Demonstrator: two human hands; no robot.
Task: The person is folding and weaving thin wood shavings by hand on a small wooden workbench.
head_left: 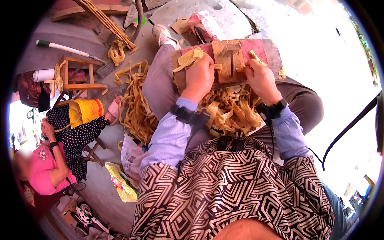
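Closed on a yellow strip (187, 59), the left hand (201, 78) rests toward the board's (273, 56) left edge; the right hand (262, 82) pinches a second strip (257, 57) toward its right edge. Between them lies a block (226, 60); loose strips (234, 110) heap beyond the near edge.

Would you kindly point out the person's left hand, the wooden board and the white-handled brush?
Left hand (199, 77): head view, back of the hand.
Wooden board (273, 58): head view, bare wood, right end.
White-handled brush (70, 49): head view, middle of its handle.
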